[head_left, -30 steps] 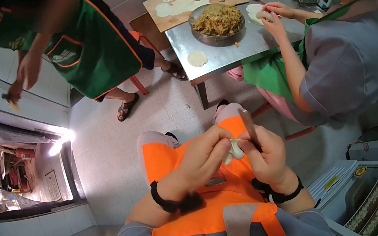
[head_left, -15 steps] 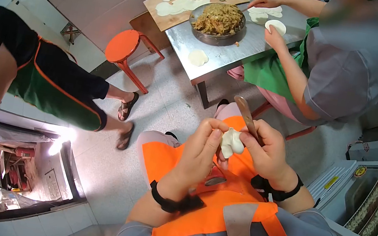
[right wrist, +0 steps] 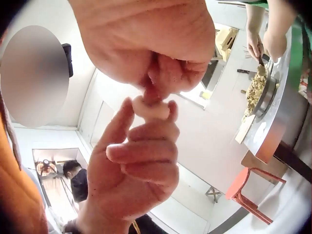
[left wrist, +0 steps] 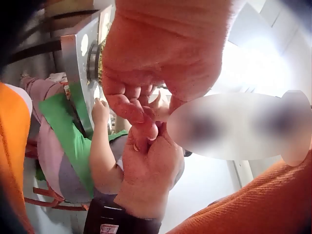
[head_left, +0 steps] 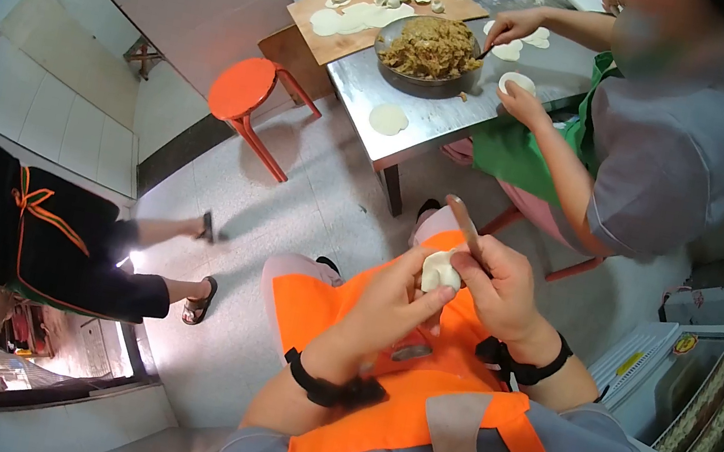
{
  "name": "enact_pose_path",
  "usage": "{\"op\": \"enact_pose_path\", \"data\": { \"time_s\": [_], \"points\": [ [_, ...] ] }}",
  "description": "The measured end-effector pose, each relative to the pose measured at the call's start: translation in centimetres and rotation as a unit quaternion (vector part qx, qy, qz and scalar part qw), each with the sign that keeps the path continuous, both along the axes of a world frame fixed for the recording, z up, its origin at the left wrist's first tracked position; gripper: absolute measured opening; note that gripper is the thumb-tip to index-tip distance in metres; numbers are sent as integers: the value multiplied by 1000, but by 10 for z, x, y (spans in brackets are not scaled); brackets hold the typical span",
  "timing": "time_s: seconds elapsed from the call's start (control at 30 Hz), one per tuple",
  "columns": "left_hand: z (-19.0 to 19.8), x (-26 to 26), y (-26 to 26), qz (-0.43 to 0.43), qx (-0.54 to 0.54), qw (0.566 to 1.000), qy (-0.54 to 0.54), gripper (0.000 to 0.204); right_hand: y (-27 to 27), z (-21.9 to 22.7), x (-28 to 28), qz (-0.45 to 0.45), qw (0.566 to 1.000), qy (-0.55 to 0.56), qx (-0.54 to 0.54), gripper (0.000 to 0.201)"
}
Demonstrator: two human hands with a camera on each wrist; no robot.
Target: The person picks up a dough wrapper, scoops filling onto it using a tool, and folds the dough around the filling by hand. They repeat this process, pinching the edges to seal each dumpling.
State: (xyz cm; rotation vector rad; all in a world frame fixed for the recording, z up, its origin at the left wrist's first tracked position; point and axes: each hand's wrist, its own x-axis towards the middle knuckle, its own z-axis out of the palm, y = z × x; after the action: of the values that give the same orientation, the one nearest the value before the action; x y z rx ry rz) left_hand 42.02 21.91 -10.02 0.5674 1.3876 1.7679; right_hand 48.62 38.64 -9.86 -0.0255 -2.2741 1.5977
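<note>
Over my lap in the head view, my left hand (head_left: 387,303) holds a small white dumpling (head_left: 441,272) between thumb and fingers. The right hand (head_left: 506,290) is at its other side, thumb against the dough, with a flat brown stick (head_left: 464,223) gripped in its curled fingers and jutting up. The stick's lower end is hidden by that hand. In the right wrist view, the left thumb and fingers surround the dumpling (right wrist: 152,110) from below, and the right fingertips come down onto its top. Fingers cover most of the dough in the left wrist view.
A steel table (head_left: 356,94) ahead bears a bowl of filling (head_left: 432,50), a wooden board (head_left: 321,46) with dumplings, and round wrappers (head_left: 388,119). A person (head_left: 665,154) sits right of it. An orange stool (head_left: 246,89) and a walking person (head_left: 51,229) are left; freezer trays (head_left: 699,402) stand right.
The dumpling has turned in my hands, its folds shifting under the fingers. The seated person's hand moved to the bowl with a utensil. The walking person moved away from the table, revealing the stool.
</note>
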Motion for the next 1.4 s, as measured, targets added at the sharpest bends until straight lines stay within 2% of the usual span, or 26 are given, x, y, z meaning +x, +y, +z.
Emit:
{"op": "enact_pose_path", "data": {
  "time_s": [0.03,0.17,0.23,0.3,0.33,0.4,0.47,0.5,0.53,0.57,0.63,0.67,0.7,0.73,0.8,0.83,0.9,0.97,1.03,1.2,1.33,1.37,1.4],
  "points": [
    [-6,-2,-3,-7,-8,1000,3,29,-1,-3,-2,4,1000,1,-10,12],
    [-9,-9,-12,0,-70,998,11,26,-3,-15,-6,56,989,-115,-80,13],
    [-25,-14,-20,-17,-118,993,1,25,-4,-17,-15,76,987,-134,-47,13],
    [-58,-19,-30,17,-115,993,19,24,-2,-34,-27,105,984,-141,-28,11],
    [-74,-23,-35,33,-113,993,29,23,4,-51,-38,100,989,-112,20,11],
    [-97,-35,-49,29,-176,983,39,21,20,-70,-71,87,988,-54,114,11],
    [-129,-47,-64,24,-234,970,67,23,42,-32,-122,-24,989,31,146,15],
    [-152,-53,-71,19,-261,961,89,25,38,16,-140,-93,986,97,95,17],
    [-176,-57,-77,13,-288,951,109,27,59,37,-162,-129,966,151,165,17],
    [-201,-60,-83,-13,-337,929,153,31,60,65,-169,-185,963,131,147,19],
    [-245,-66,-92,-68,-428,869,239,38,57,71,-176,-177,962,166,128,20],
    [-262,-63,-95,-110,-431,865,233,41,57,74,-180,-173,960,185,119,21],
    [-278,-52,-97,-152,-433,859,227,44,50,72,-173,-162,975,79,132,19],
    [-288,-47,-95,-194,-433,853,219,46,50,45,-179,-141,967,160,138,19],
    [-271,-40,-86,-275,-421,839,207,46,49,-6,-182,-105,990,34,83,18],
    [-266,-37,-85,-317,-415,829,199,46,49,-31,-183,-95,990,0,100,18],
    [-280,-38,-81,-366,-408,820,163,49,53,-70,-187,-78,986,-68,133,18],
    [-291,-37,-79,-397,-401,813,142,51,56,-97,-196,-88,977,-87,174,19],
    [-296,-38,-76,-405,-396,813,137,52,60,-110,-207,-99,967,-87,216,19],
    [-286,-61,-68,-463,-425,766,133,49,65,-128,-265,-128,935,-77,321,19],
    [-288,-72,-71,-489,-385,778,85,48,56,-124,-302,-94,906,-119,395,24],
    [-287,-77,-72,-494,-373,782,69,48,57,-123,-305,-64,919,-111,374,22],
    [-286,-82,-71,-500,-362,785,54,47,54,-116,-310,-51,921,-155,354,21]
  ]
}}
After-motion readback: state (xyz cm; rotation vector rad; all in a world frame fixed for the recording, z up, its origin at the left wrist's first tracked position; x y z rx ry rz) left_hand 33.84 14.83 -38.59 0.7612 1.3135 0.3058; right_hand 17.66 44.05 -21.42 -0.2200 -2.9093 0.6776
